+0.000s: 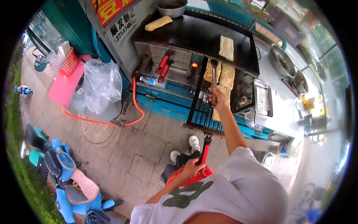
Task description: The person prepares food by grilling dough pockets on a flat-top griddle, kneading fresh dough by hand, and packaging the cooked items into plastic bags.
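My right hand (pixel 219 99) grips a pair of metal tongs (pixel 214 77) by the lower end. The tongs' tips lie over a browned flatbread (pixel 208 73) on a pulled-out wire grill rack (pixel 193 114). More flatbreads (pixel 227 75) lie in a row to its right, partly hidden by my right hand and forearm. My left hand (pixel 191 170) is closed around the rack's red-and-black handle (pixel 205 151), close to my body. A pale flatbread (pixel 226 48) rests on the dark griddle (pixel 190 33) just above the rack.
Another flatbread (pixel 159 23) and a metal bowl (pixel 172 11) sit on the griddle's left. Red-and-black handles (pixel 164 65) and a water bottle (pixel 153 81) are below. At right, a counter holds a metal tray (pixel 270 98) and food bowl (pixel 282 60). An orange hose (pixel 139 105) crosses the pavement.
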The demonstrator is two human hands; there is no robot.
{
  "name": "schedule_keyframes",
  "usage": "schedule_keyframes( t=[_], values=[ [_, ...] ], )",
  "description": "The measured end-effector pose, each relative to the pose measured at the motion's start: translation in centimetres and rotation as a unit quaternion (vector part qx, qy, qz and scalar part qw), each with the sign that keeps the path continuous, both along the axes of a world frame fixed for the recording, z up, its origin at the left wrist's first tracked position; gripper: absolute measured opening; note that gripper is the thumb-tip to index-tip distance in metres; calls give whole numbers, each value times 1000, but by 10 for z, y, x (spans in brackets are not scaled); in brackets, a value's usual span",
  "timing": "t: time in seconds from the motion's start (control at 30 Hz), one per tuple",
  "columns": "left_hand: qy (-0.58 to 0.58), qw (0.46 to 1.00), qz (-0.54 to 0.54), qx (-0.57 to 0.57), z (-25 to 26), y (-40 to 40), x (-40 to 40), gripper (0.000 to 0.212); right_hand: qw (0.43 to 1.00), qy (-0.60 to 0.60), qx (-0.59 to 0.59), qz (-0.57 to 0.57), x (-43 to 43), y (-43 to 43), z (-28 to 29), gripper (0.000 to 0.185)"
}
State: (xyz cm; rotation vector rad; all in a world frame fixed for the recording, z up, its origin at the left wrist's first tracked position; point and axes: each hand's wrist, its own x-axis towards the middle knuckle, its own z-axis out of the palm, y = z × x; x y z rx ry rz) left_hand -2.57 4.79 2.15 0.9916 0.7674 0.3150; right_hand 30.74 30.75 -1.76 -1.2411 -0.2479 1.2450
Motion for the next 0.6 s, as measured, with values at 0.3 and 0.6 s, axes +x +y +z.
schedule_keyframes(
  t=[0.3, 0.6],
  values=[
    [48, 999, -16, -6, 4, -5, -16, 21, 721, -646, -208, 141, -108, -227, 74, 55],
    [37, 999, -18, -2, -62, -20, -12, 31, 655, -647, -316, 229, -171, -220, 112, 82]
  ],
)
